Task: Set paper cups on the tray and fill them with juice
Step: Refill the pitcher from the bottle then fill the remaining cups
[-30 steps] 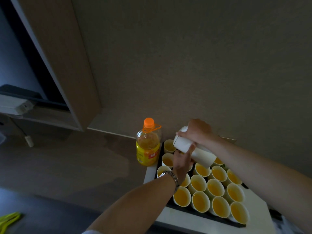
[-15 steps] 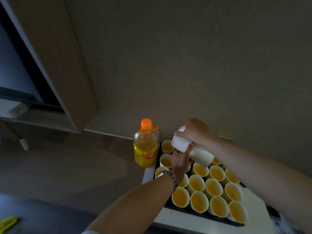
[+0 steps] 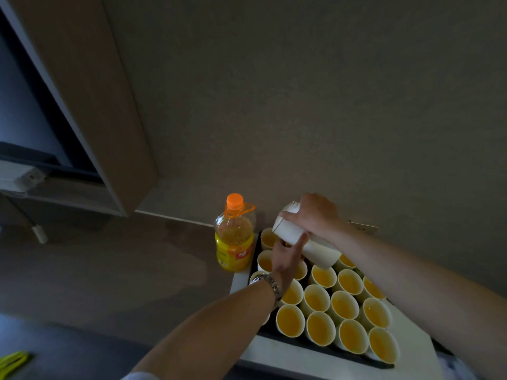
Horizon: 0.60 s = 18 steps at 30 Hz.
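A dark tray point(image 3: 277, 337) on a small white table point(image 3: 301, 362) carries several white paper cups point(image 3: 318, 298) filled with orange juice. Over the tray's far left corner my right hand point(image 3: 315, 215) grips a white stack of paper cups point(image 3: 319, 249), held on its side with its closed end to the left. My left hand point(image 3: 286, 257), a metal watch on its wrist, reaches under that stack, thumb against it. Whether those fingers hold anything is hidden. A juice bottle point(image 3: 234, 237) with an orange cap stands just left of the tray.
A grey wall rises right behind the tray. To the left lies dim grey floor, with a wooden panel point(image 3: 90, 105) and a dark window frame beyond. Something yellow-green point(image 3: 12, 362) lies at the bottom left corner.
Both hands stay at the cup stack over the tray's far corner. The camera has shifted slightly, and the left thumb has moved a little along the stack.
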Each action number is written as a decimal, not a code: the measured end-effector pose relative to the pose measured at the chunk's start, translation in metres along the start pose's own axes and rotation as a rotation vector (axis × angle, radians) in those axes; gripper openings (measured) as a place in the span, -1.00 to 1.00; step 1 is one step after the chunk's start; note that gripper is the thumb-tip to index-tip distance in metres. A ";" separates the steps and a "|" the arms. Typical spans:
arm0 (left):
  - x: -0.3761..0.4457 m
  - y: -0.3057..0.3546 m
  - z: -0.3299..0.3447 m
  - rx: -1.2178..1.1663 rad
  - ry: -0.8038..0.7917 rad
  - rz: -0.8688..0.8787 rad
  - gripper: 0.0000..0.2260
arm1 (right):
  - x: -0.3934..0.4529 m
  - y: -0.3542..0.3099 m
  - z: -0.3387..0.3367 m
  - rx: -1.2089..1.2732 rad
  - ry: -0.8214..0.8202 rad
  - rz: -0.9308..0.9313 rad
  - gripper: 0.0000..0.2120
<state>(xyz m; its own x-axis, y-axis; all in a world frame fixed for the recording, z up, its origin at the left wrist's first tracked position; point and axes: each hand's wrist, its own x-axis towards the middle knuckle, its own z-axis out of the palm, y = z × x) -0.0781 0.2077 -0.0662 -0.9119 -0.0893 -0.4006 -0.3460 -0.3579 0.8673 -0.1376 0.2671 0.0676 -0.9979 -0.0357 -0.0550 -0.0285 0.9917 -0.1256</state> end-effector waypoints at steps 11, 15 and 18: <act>-0.017 0.017 0.001 0.208 0.102 0.165 -0.42 | -0.015 0.021 -0.011 0.106 0.037 0.043 -0.38; -0.020 0.021 0.001 0.328 0.185 0.271 -0.31 | -0.025 0.030 -0.016 0.132 0.079 0.023 -0.40; -0.017 0.018 -0.002 0.369 0.234 0.324 -0.25 | -0.030 0.034 -0.015 0.188 0.084 0.009 -0.40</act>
<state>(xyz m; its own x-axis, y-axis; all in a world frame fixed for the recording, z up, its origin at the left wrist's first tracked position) -0.0685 0.2014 -0.0444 -0.9258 -0.3603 -0.1143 -0.1485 0.0685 0.9865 -0.1099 0.3040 0.0797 -0.9996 -0.0090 0.0250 -0.0163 0.9509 -0.3091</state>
